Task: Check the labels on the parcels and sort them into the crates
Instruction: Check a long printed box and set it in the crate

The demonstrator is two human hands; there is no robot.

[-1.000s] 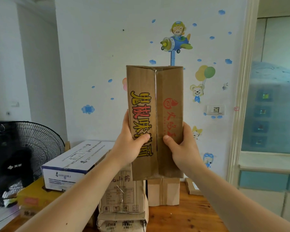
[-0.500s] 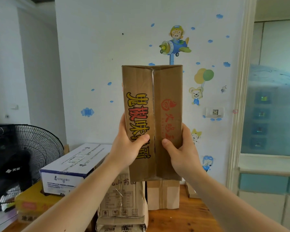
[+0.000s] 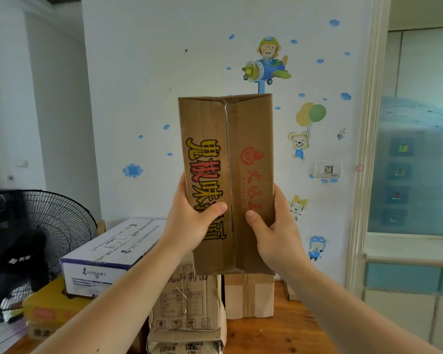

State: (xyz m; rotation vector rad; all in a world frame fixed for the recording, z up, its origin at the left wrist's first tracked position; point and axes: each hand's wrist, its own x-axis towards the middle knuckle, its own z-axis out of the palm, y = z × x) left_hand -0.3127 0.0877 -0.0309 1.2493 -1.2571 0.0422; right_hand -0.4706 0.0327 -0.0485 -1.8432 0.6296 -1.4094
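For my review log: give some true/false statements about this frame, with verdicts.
1. The left hand and right hand both grip the brown box, held upright. True.
2. Its taped seam faces the camera. True.
3. The white box lies right of the held box. False: it lies at left, on a yellow box.
4. The fan stands by the window. False: it stands at far left.

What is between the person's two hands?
In the head view, a tall brown cardboard parcel, held upright: the left hand and right hand grip its opposite sides, thumbs on its front.
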